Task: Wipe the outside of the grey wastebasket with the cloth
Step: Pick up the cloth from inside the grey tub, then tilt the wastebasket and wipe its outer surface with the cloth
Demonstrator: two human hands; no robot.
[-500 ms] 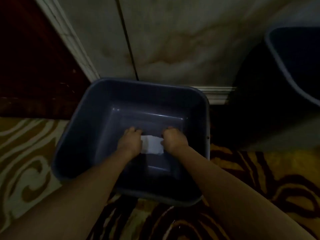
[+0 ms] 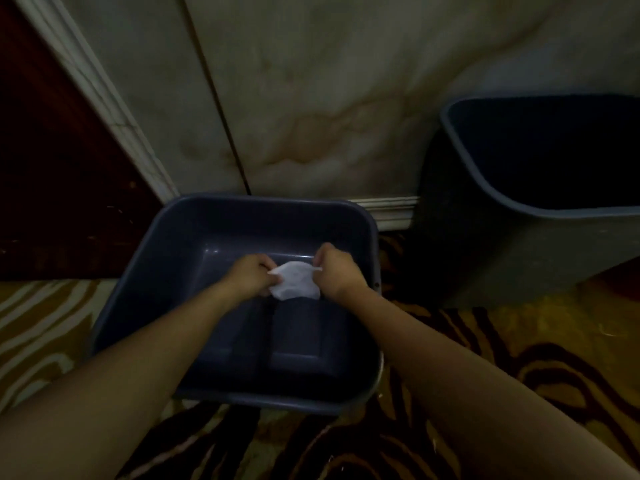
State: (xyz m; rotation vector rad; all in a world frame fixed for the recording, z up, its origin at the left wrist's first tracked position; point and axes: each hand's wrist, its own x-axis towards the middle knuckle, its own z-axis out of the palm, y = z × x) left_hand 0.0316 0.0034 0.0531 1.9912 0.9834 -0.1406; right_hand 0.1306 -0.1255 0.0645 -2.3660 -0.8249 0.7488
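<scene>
Both bare forearms reach forward and down from the lower corners of the view, converging over an open grey wastebasket that stands on a patterned brown-and-cream carpet. The left hand is curled into a loose fist, knuckles up, fingers closed on the left edge of a small white cloth. The right hand is likewise clenched, pinching the cloth's right edge, with its wrist bent slightly inward. The cloth is bunched and stretched between the two hands, held over the wastebasket's open mouth, above its inner floor; whether it touches the plastic cannot be told. The hands sit close together, separated only by the cloth.

The wastebasket is rectangular with rounded corners, its far rim near the pale marbled wall and white baseboard. A second, larger grey bin stands to the right, well apart, its interior dark. A dark reddish door panel fills the left edge. The scene is dim.
</scene>
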